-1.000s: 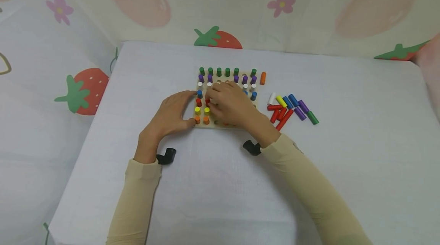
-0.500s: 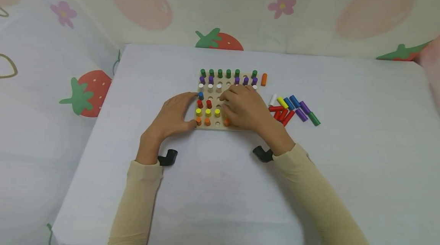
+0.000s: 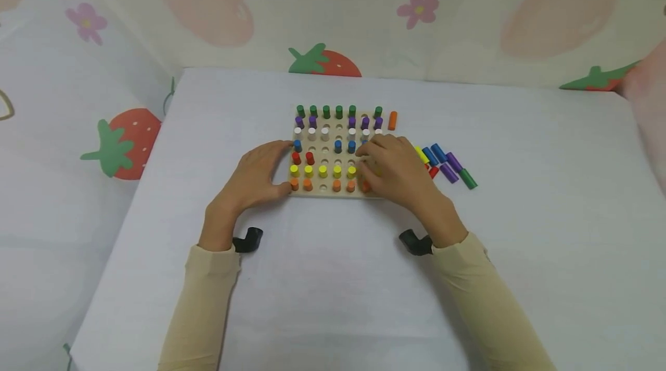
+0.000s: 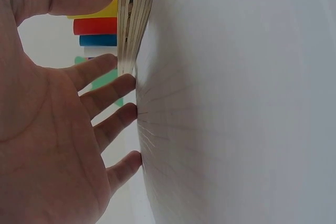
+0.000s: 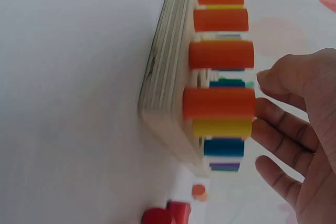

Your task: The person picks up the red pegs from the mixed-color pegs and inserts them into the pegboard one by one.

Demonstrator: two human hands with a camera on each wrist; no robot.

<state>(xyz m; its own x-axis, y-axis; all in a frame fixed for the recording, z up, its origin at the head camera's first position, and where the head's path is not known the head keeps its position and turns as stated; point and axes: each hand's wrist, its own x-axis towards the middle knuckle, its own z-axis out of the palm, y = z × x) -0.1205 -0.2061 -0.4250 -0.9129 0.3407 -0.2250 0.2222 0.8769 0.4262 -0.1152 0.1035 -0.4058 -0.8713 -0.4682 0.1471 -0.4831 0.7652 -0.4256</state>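
Observation:
In the head view a wooden pegboard bears upright pegs in coloured rows, with some bare holes among them. My left hand lies at its left side, the thumb near the front corner and the fingers extended. The left wrist view shows this left hand with fingers spread and fingertips against the board's edge. Over the right part of the board is my right hand, hiding some pegs. In the right wrist view the thumb and bent fingers of this right hand stand apart beyond an orange peg; no peg shows between them.
Loose pegs lie right of the board, among them a green peg and a purple peg; the right hand covers part of that pile. A lone orange peg lies by the far right corner. White cloth covers the table.
My right hand has moved rightward across the board, from the left-hand columns to the right side, uncovering the middle pegs and holes. My left hand has stayed at the board's left edge.

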